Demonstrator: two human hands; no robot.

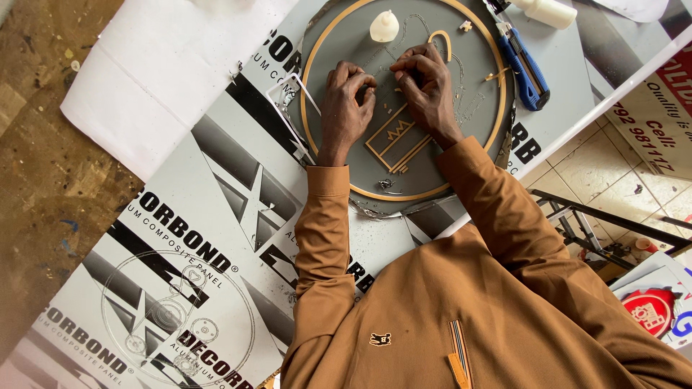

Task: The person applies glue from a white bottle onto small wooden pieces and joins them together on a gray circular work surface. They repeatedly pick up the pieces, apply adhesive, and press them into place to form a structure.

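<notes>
A round grey disc with a gold rim lies on a printed panel. Gold strip shapes are stuck to it: a rectangle with a zigzag and a curved arch piece. My left hand rests on the disc with its fingers curled and pinched near the middle. My right hand is beside it, fingertips pinched together over a small thin piece that I cannot make out. The two hands almost touch. Both arms wear brown sleeves.
A white cone-shaped cap stands at the disc's far edge. A blue utility knife lies at the right, a white bottle beyond it. A white sheet covers the far left. A metal frame stands on the tiled floor at right.
</notes>
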